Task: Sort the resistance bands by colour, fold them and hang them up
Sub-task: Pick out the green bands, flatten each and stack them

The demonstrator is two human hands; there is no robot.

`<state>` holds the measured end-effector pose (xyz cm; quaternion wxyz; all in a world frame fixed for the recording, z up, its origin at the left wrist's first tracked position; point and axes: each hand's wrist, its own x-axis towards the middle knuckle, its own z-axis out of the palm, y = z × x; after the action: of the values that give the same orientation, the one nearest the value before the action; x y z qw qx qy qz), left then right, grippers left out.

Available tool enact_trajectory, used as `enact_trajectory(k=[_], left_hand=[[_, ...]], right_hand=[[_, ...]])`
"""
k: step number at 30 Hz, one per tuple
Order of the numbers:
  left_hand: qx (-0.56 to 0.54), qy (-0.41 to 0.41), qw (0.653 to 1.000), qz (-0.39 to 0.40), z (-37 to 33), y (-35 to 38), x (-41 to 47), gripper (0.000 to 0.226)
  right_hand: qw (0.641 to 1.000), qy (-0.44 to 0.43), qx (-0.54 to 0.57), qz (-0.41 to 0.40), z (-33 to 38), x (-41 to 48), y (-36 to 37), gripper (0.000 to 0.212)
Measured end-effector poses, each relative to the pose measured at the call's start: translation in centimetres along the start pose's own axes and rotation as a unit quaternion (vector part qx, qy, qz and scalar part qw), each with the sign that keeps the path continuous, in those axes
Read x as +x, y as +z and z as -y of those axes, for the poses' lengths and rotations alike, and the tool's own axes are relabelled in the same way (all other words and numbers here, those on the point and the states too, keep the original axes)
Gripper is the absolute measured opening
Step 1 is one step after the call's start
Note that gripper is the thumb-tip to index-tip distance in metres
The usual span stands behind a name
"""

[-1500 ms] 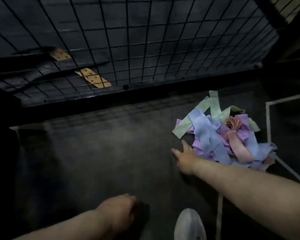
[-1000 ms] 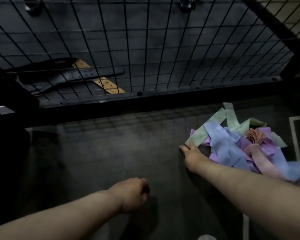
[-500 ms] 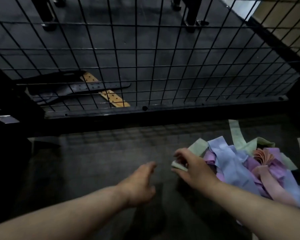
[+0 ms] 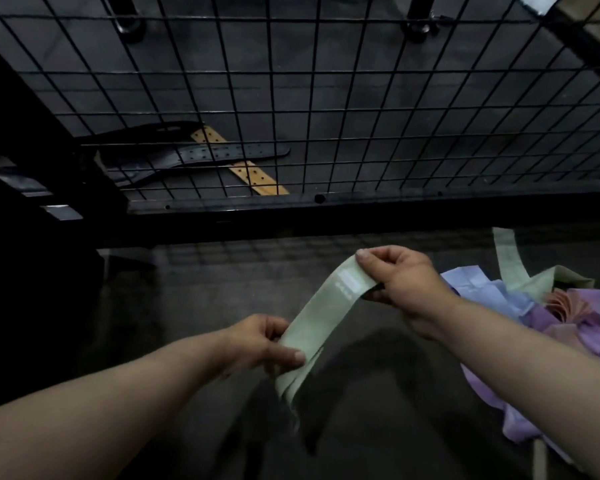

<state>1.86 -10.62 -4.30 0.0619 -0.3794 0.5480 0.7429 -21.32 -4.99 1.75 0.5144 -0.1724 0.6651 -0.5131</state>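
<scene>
From the head camera, looking down over both forearms: the person holds a pale green band [image 4: 326,313] stretched slantwise between the two hands, off the floor and in the near middle of the scene. The right hand [image 4: 400,282] has its fingers curled and pinches the band's upper, farther end between thumb and fingertips. The left hand [image 4: 260,342], lower and nearer, grips the band further down with the thumb pressed on top and the fingers tucked beneath. A short doubled tail hangs loose below that grip.

Off to the right lies the pile of bands [image 4: 568,306] on the dark floor [image 4: 187,306], a tangle of blue, purple, pink and more pale green, partly hidden by the right forearm.

Across the far side stands a black wire grid panel [image 4: 326,98]. Through its squares, to the left, a black belt [image 4: 222,155] lies crossed over a wooden strip [image 4: 253,176] drilled with small holes.
</scene>
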Motion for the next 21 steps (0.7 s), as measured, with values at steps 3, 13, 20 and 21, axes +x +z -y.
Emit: enact_trajectory(k=[3, 13, 20, 21], left_hand=[[-0.008, -0.028, 1.0, -0.01, 2.1, -1.1, -0.7, 0.052], [0.165, -0.124, 0.971, -0.12, 3.1, -6.4, -2.0, 0.015], [0.08, -0.129, 0.956, -0.251, 6.2, -7.5, -1.2, 0.013], [0.032, -0.125, 0.949, -0.287, 6.7, -7.2, -1.0, 0.011]], right_hand=[[0.998, 0.015, -0.061, -0.023, -1.3, 1.0, -1.0, 0.017], [0.955, 0.14, -0.255, 0.058, -7.9, 1.7, -3.0, 0.017], [0.94, 0.172, -0.294, 0.037, -12.1, 2.3, -3.5, 0.019], [0.941, 0.178, -0.286, 0.028, -12.7, 2.3, -3.3, 0.018]])
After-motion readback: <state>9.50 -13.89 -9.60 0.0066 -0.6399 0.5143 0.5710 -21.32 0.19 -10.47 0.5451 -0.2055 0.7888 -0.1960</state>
